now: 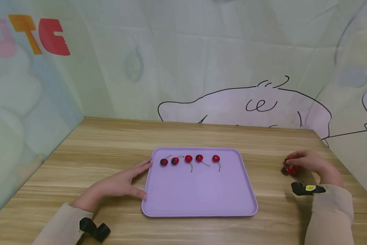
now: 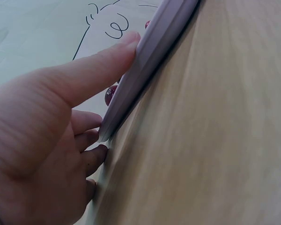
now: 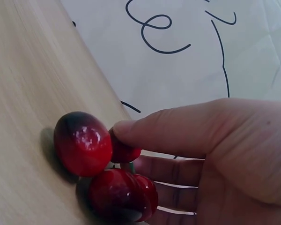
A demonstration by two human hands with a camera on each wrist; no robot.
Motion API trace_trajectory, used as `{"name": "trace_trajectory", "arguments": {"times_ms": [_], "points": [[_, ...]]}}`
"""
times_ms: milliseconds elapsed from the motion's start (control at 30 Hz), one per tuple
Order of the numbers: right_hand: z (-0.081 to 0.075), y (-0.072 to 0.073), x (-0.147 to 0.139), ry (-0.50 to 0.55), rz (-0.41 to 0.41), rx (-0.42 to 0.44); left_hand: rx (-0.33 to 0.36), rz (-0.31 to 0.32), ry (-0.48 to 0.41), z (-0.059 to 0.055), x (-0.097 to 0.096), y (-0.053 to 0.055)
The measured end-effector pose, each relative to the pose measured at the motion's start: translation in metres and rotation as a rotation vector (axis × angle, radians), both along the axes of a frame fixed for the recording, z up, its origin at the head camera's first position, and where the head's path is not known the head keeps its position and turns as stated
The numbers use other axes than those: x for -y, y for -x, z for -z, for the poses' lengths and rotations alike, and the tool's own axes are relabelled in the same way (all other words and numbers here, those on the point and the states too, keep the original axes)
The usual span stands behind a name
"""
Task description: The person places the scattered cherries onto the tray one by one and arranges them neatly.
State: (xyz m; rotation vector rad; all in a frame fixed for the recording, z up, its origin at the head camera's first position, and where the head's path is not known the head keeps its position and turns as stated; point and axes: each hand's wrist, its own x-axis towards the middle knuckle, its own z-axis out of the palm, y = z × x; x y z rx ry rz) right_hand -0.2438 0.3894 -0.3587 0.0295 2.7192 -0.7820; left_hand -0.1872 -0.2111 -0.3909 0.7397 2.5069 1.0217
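A lilac rectangular tray lies on the table, with several red cherries in a row along its far side, their thin stems showing. My left hand rests at the tray's left edge, thumb and fingers spread and touching the rim. Right of the tray, my right hand is over a small cluster of cherries. In the right wrist view its thumb presses on one dark red cherry, fingers behind it, beside a larger-looking cherry. The hand partly hides the cluster.
The wood-grain table reaches back to a printed cloth backdrop with cartoon lines and letters. Black wrist cameras are strapped over both beige sleeves.
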Motion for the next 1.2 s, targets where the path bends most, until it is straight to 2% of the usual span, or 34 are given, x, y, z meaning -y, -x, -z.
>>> {"name": "trace_trajectory", "arguments": {"times_ms": [267, 533, 767, 1200], "points": [[-0.003, -0.001, 0.003, 0.002, 0.029, -0.032, 0.019, -0.019, -0.003, 0.002, -0.001, 0.002], [-0.006, 0.001, 0.009, 0.025, 0.049, -0.119, 0.019, -0.014, -0.009, 0.002, -0.001, 0.003], [-0.012, 0.002, 0.021, 0.057, 0.034, -0.204, 0.005, 0.002, -0.007, 0.0, -0.001, 0.001], [-0.03, 0.003, 0.05, 0.016, 0.011, -0.232, 0.012, -0.011, 0.001, 0.003, -0.002, 0.002]]}}
